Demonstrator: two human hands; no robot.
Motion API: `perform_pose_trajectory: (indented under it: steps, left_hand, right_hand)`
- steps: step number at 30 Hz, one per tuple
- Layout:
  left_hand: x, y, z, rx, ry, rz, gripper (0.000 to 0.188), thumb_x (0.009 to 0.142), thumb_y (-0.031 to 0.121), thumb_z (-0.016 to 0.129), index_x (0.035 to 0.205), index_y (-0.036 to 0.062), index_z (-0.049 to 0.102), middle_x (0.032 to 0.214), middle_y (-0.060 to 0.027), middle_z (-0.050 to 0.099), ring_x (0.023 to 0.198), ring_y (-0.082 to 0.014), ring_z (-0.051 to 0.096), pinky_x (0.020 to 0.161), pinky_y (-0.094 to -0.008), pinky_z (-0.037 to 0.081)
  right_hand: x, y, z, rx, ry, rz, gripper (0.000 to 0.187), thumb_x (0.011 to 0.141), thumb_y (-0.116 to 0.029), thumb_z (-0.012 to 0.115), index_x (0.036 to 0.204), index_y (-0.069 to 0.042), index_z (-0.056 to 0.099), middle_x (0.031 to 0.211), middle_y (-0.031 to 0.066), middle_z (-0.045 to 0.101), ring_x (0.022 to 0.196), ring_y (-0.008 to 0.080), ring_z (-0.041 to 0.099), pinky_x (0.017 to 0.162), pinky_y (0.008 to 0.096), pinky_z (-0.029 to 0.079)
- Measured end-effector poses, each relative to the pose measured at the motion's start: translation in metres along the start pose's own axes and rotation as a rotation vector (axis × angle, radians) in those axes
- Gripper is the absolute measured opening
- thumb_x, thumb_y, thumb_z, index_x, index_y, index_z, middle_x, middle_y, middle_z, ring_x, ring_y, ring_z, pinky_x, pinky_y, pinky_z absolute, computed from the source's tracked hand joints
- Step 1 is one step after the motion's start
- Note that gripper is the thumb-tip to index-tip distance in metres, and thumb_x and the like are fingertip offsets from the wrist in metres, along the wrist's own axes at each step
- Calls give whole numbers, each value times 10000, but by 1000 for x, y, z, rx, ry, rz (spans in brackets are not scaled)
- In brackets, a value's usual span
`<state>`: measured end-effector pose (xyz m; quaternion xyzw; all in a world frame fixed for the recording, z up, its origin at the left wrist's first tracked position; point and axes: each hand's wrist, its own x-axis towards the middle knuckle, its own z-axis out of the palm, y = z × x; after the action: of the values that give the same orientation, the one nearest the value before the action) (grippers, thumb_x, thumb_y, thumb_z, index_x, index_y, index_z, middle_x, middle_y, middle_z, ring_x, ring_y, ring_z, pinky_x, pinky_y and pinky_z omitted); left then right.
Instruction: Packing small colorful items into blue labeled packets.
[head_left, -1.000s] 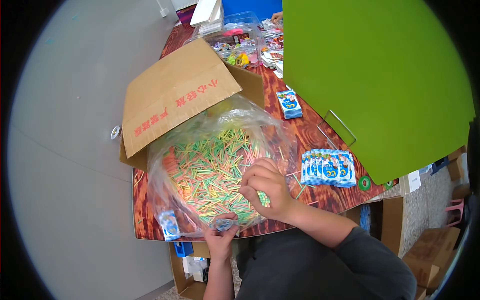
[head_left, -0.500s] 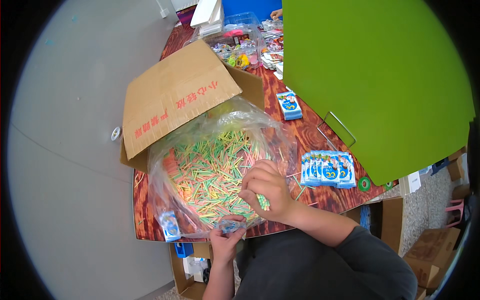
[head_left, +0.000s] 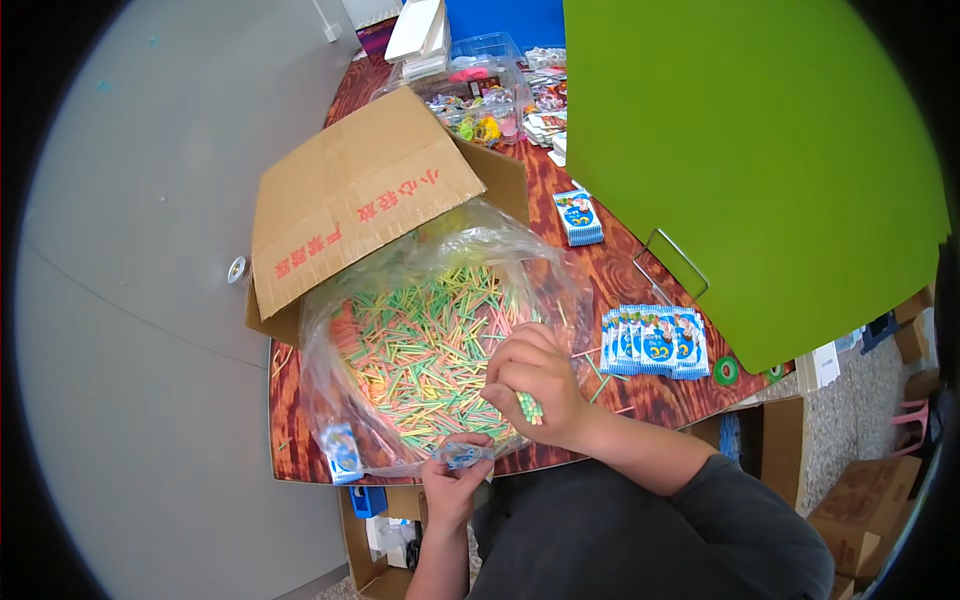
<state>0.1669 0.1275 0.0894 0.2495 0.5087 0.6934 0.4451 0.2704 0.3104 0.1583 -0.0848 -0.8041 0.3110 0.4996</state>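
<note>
A bundle of thin pastel candy sticks (head_left: pixel 530 407) is gripped in my right hand (head_left: pixel 540 378), its ends poking out below the curled fingers. Lower and to the left, my left hand (head_left: pixel 455 478) pinches a small clear and blue packet (head_left: pixel 463 456) at the near edge of a plastic bag. Loose pink, green and yellow sticks (head_left: pixel 420 350) fill that clear plastic bag (head_left: pixel 315 375), which spreads from an open cardboard box (head_left: pixel 360 200). On the bag's near left edge lies another blue and white packet (head_left: pixel 341 452).
Right of the bag, a fanned row of blue and white packets (head_left: pixel 655 342) lies on the wood-patterned table (head_left: pixel 610 260); a neat stack (head_left: pixel 579 217) sits farther back. A green panel (head_left: pixel 740 170) with a metal handle borders the right. Clear plastic tubs (head_left: pixel 480 95) stand behind.
My hands keep nearly the same pose, with the sticks and the packet still held. The other person's hand at the far back has left the view. The whole picture shifts very slightly.
</note>
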Motion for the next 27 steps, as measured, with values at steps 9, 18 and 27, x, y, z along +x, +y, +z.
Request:
perform_pose_trajectory:
  steps: [9, 18, 27]
  left_hand:
    - [32, 7, -3, 790, 117, 448, 282, 676, -47, 778, 944, -3, 704, 1021, -111, 686, 961, -225, 669, 849, -319, 524]
    - [47, 38, 19, 788, 68, 487, 303, 657, -9, 802, 950, 3, 725, 1014, -99, 688, 950, -227, 677, 835, -324, 531]
    - [46, 19, 17, 672, -56, 371, 323, 677, 6, 804, 990, -9, 727, 1023, -108, 672, 975, -215, 667, 846, -317, 530]
  right_hand:
    - [-4, -4, -2, 462, -125, 409, 345, 973, -264, 537, 748, -18, 627, 1103, 132, 656, 1016, 256, 588, 982, 416, 388]
    - [8, 1, -4, 896, -351, 750, 523, 1052, -329, 384, 775, 8, 673, 1425, 173, 515, 1345, 263, 430, 1156, 447, 246]
    - [6, 2, 0, 660, -555, 543, 362, 1000, -290, 507, 1154, -4, 668, 1455, 151, 477, 1328, 281, 458, 1117, 437, 334]
